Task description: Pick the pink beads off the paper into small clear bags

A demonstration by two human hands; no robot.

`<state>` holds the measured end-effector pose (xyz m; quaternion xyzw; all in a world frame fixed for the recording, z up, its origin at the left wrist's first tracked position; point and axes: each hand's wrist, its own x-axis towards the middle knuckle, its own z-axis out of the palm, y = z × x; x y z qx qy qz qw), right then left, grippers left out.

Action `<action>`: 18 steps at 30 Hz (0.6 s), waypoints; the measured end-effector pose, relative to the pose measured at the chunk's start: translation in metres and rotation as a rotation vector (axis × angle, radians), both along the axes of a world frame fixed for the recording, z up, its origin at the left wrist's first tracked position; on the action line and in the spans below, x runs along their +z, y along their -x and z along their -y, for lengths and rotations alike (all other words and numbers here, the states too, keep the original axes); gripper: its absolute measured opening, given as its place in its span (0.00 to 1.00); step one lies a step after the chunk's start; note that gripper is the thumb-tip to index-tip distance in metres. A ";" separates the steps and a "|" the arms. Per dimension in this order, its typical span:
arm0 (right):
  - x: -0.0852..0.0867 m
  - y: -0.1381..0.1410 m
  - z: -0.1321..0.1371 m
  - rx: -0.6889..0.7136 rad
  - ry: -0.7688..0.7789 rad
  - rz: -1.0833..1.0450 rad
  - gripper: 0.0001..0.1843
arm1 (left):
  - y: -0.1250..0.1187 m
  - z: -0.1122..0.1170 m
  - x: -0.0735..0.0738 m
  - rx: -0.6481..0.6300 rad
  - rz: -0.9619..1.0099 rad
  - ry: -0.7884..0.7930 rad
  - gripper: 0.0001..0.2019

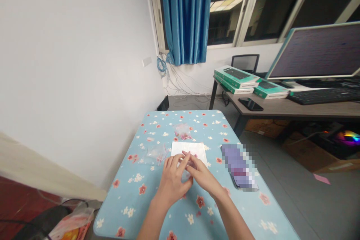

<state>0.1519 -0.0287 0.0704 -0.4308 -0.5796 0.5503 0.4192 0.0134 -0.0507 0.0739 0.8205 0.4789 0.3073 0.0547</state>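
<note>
Head view: left hand (171,183) and right hand (204,176) pinch one small piece (189,162), seemingly light, flimsy, best held by its edges.

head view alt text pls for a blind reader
The left hand and right hand meet at the fingertips over the near edge of a white sheet on a blue floral table; anything pinched is too small to tell. A clear bag lies left of the sheet.

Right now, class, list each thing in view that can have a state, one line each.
Left hand: fingers curled, pinching; contents unclear.
Right hand: fingertips meeting the left's.
White sheet: lying flat.
Monitor: on.
Blue curtain: bunched aside.
Black phone: screen dark.
</note>
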 end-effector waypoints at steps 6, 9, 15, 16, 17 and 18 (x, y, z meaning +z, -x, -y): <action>-0.002 0.009 0.003 -0.096 0.040 -0.147 0.23 | 0.003 -0.003 0.000 0.048 -0.071 0.056 0.35; -0.005 0.012 0.003 -0.071 -0.014 -0.104 0.28 | 0.002 -0.004 0.000 0.063 -0.070 0.106 0.37; -0.020 0.022 0.002 -0.123 0.011 -0.162 0.25 | -0.001 -0.004 -0.003 0.061 -0.079 0.193 0.38; -0.022 0.024 0.002 -0.143 0.024 -0.192 0.24 | -0.002 -0.004 -0.004 0.058 -0.082 0.202 0.38; -0.024 0.026 0.002 -0.169 0.034 -0.216 0.24 | -0.002 -0.004 -0.005 0.056 -0.086 0.208 0.38; -0.026 0.028 0.002 -0.195 0.046 -0.234 0.23 | -0.002 -0.003 -0.005 0.056 -0.088 0.211 0.38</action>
